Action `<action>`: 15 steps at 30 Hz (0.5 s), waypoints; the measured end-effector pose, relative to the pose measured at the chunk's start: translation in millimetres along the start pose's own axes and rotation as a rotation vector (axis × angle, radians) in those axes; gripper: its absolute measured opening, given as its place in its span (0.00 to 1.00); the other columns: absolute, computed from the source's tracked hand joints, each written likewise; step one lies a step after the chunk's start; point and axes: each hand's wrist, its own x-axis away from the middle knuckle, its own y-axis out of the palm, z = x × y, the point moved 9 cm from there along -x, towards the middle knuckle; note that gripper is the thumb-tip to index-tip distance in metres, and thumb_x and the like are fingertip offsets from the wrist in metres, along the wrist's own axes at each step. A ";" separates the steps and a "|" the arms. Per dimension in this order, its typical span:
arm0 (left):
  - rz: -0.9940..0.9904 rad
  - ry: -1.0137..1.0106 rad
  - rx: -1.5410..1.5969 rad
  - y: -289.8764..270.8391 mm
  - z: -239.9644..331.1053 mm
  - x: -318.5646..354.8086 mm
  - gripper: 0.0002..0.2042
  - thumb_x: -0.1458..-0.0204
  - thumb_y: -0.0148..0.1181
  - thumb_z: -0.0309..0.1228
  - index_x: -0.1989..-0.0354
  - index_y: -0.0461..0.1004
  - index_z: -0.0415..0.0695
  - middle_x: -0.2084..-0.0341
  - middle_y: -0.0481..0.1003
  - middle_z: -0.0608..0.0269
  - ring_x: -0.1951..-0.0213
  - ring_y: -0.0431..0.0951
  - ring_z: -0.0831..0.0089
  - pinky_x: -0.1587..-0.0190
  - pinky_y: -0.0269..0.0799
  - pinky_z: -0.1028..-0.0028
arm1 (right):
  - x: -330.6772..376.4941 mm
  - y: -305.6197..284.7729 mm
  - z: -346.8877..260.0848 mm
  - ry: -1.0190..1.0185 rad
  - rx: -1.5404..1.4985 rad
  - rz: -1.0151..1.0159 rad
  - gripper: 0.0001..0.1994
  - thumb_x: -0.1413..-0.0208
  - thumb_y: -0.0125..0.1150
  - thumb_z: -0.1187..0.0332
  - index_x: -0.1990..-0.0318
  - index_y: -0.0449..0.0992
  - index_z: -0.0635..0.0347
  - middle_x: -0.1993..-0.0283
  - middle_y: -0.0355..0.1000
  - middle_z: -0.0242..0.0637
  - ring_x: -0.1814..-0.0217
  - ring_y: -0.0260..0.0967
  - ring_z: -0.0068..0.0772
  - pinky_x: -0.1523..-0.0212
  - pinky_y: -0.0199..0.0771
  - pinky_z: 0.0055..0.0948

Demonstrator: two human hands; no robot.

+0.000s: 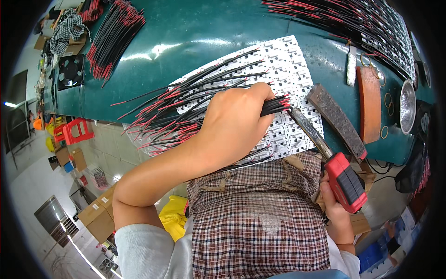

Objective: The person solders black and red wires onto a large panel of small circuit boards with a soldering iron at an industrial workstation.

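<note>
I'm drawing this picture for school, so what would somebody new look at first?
Probably the bundle of thin black wires with red tips, gripped by the left hand over the white patterned circuit-board sheet in the middle. Next, the long red-and-black-handled soldering iron in the right hand, right of centre. The shiny dark-green tabletop fills much of the upper picture.

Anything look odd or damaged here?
Two things, possibly just wear: the dark bar beside the soldering iron looks rough and crusted, unlike the smoother orange-brown bar to its right; and the checked apron has a pale, blotchy patch across its front.
</note>
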 end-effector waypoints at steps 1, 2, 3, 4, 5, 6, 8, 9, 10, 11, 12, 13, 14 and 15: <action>0.000 -0.001 0.000 -0.3 0.3 -0.3 0.06 0.48 0.65 0.25 0.64 0.75 0.40 0.81 0.78 0.59 0.77 0.81 0.63 0.71 0.72 0.67 | -0.2 0.8 0.9 0.014 -0.011 -0.014 0.13 0.56 0.68 0.76 0.60 0.80 0.66 0.65 0.77 0.46 0.67 0.77 0.48 0.64 0.77 0.36; -0.006 -0.010 -0.012 0.4 -0.4 -0.8 0.06 0.48 0.65 0.25 0.65 0.75 0.40 0.81 0.78 0.60 0.77 0.81 0.64 0.71 0.72 0.67 | -0.5 1.8 2.1 0.027 -0.021 -0.027 0.13 0.56 0.68 0.76 0.59 0.80 0.66 0.64 0.77 0.47 0.66 0.77 0.49 0.63 0.77 0.36; -0.011 -0.019 -0.025 1.0 -1.2 -1.3 0.06 0.48 0.65 0.26 0.65 0.75 0.40 0.82 0.78 0.60 0.77 0.81 0.65 0.72 0.72 0.68 | -2.0 1.7 1.6 0.028 -0.021 -0.028 0.13 0.56 0.68 0.76 0.59 0.80 0.66 0.64 0.77 0.47 0.66 0.77 0.49 0.63 0.77 0.36; -0.011 -0.020 -0.024 1.2 -1.5 -1.9 0.06 0.48 0.65 0.26 0.65 0.75 0.40 0.82 0.78 0.60 0.77 0.81 0.65 0.72 0.72 0.68 | -4.3 1.8 -1.7 0.000 -0.010 -0.028 0.13 0.56 0.68 0.75 0.59 0.80 0.66 0.64 0.77 0.47 0.66 0.77 0.49 0.63 0.77 0.36; -0.009 -0.018 -0.024 1.0 -1.6 -2.2 0.05 0.48 0.65 0.26 0.65 0.75 0.40 0.82 0.78 0.60 0.77 0.81 0.65 0.72 0.72 0.68 | -5.3 2.3 -4.8 -0.028 0.000 -0.028 0.13 0.55 0.68 0.75 0.59 0.80 0.66 0.63 0.78 0.47 0.66 0.78 0.49 0.63 0.77 0.36; -0.007 -0.017 -0.024 0.8 -1.5 -2.4 0.05 0.48 0.64 0.26 0.66 0.75 0.40 0.82 0.77 0.60 0.77 0.81 0.64 0.72 0.72 0.68 | -4.7 3.1 -4.7 -0.028 -0.001 -0.029 0.13 0.55 0.68 0.75 0.59 0.80 0.66 0.63 0.78 0.47 0.66 0.78 0.49 0.63 0.77 0.36; -0.003 -0.016 -0.024 0.9 -1.3 -2.7 0.05 0.48 0.64 0.26 0.66 0.75 0.40 0.83 0.77 0.60 0.78 0.81 0.64 0.72 0.72 0.67 | -3.5 3.3 -0.3 0.019 -0.015 -0.015 0.13 0.55 0.68 0.75 0.59 0.80 0.66 0.63 0.78 0.47 0.65 0.78 0.49 0.63 0.77 0.36; 0.000 -0.013 -0.023 0.7 -1.2 -2.8 0.04 0.47 0.64 0.26 0.66 0.76 0.40 0.83 0.77 0.60 0.78 0.81 0.64 0.72 0.72 0.67 | -3.9 3.2 -0.4 0.020 -0.014 -0.016 0.13 0.55 0.68 0.75 0.59 0.80 0.66 0.63 0.78 0.47 0.65 0.78 0.49 0.63 0.77 0.36; 0.000 -0.014 -0.022 0.7 -1.7 -3.0 0.04 0.47 0.64 0.26 0.66 0.76 0.40 0.83 0.77 0.60 0.78 0.81 0.64 0.72 0.72 0.67 | -4.5 3.2 -0.8 0.018 -0.018 -0.018 0.13 0.55 0.68 0.75 0.59 0.80 0.67 0.63 0.78 0.47 0.65 0.78 0.49 0.63 0.77 0.36; -0.004 -0.014 -0.026 0.9 -2.2 -3.2 0.05 0.48 0.64 0.26 0.66 0.76 0.40 0.83 0.77 0.60 0.78 0.80 0.63 0.72 0.72 0.67 | -5.1 3.2 -1.1 0.016 -0.022 -0.020 0.13 0.55 0.69 0.75 0.59 0.80 0.67 0.63 0.78 0.47 0.66 0.78 0.48 0.63 0.77 0.36; -0.008 -0.015 -0.031 1.1 -2.5 -3.5 0.05 0.48 0.64 0.27 0.66 0.76 0.40 0.83 0.77 0.60 0.78 0.80 0.62 0.72 0.72 0.66 | -4.8 3.0 -0.7 0.015 -0.022 -0.021 0.13 0.55 0.69 0.75 0.59 0.80 0.67 0.63 0.78 0.47 0.66 0.78 0.48 0.63 0.77 0.36; -0.007 -0.016 -0.031 0.8 -2.6 -3.8 0.05 0.48 0.64 0.27 0.66 0.76 0.40 0.83 0.77 0.60 0.78 0.80 0.62 0.72 0.72 0.66 | -3.9 1.5 -1.2 -0.004 -0.001 -0.010 0.13 0.56 0.69 0.75 0.60 0.80 0.67 0.64 0.78 0.47 0.66 0.77 0.48 0.64 0.77 0.36; -0.010 -0.014 -0.037 0.8 -2.4 -4.3 0.06 0.48 0.64 0.28 0.66 0.76 0.40 0.83 0.77 0.60 0.78 0.80 0.61 0.72 0.72 0.65 | -2.5 0.3 -1.5 -0.022 0.020 0.001 0.13 0.56 0.69 0.75 0.60 0.80 0.67 0.64 0.78 0.47 0.67 0.77 0.48 0.64 0.77 0.35; -0.013 -0.011 -0.043 0.7 -2.4 -4.6 0.06 0.48 0.64 0.28 0.66 0.76 0.40 0.83 0.77 0.60 0.78 0.80 0.61 0.72 0.72 0.65 | 0.6 -0.4 0.2 -0.022 0.021 0.000 0.13 0.56 0.69 0.75 0.60 0.80 0.67 0.64 0.78 0.47 0.67 0.77 0.48 0.64 0.77 0.35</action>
